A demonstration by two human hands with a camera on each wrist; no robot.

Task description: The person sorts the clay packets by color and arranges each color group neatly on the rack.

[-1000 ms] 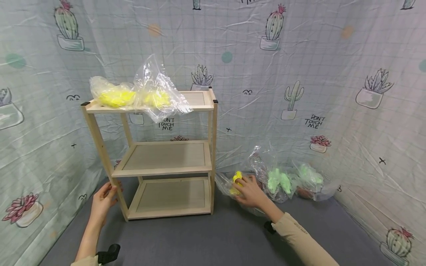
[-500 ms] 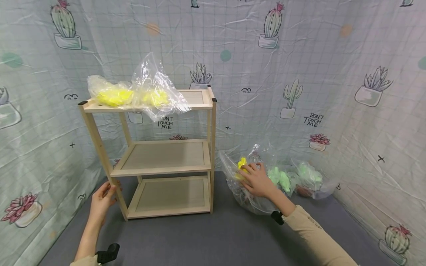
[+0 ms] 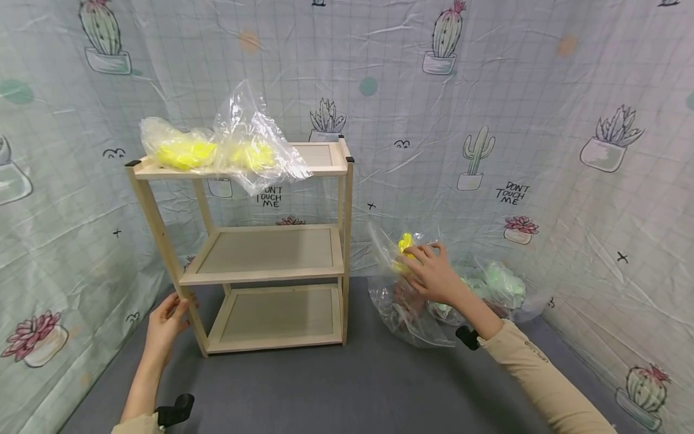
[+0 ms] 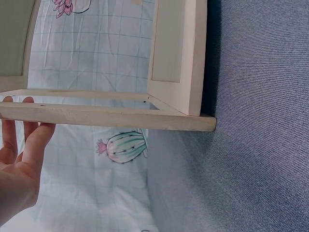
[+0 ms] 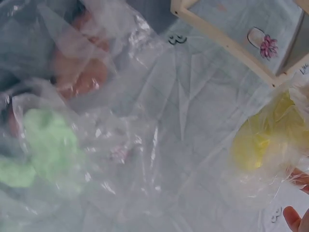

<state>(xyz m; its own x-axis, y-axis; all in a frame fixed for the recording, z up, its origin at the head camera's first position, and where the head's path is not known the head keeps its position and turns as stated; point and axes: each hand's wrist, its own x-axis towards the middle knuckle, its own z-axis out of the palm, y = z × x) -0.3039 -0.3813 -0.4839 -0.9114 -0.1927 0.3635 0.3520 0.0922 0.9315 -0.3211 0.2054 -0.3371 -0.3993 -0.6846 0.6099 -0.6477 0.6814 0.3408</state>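
My left hand (image 3: 164, 324) grips the front left post (image 4: 96, 116) of a three-tier wooden shelf (image 3: 265, 278), thumb on one side and fingers on the other. On the right, my right hand (image 3: 436, 277) holds a clear plastic bag with a bright yellow lump (image 3: 405, 242) inside, raised off the floor surface. The right wrist view shows the yellow contents (image 5: 256, 140) through the crinkled film, beside a few fingertips. What the yellow lump is cannot be made out. Part of the bag is hidden behind the right hand.
Two clear bags with yellow contents (image 3: 187, 155) lie on the shelf's top tier. Right of the shelf, clear bags hold pale green lumps (image 3: 504, 283) and a reddish-brown item (image 5: 79, 72). A cactus-print curtain (image 3: 401, 108) hangs behind the dark grey cloth surface (image 3: 336, 392).
My right hand has lifted the yellow-filled bag up and to the right, off the surface, uncovering a bag with brownish contents below. My left hand has stayed on the post.
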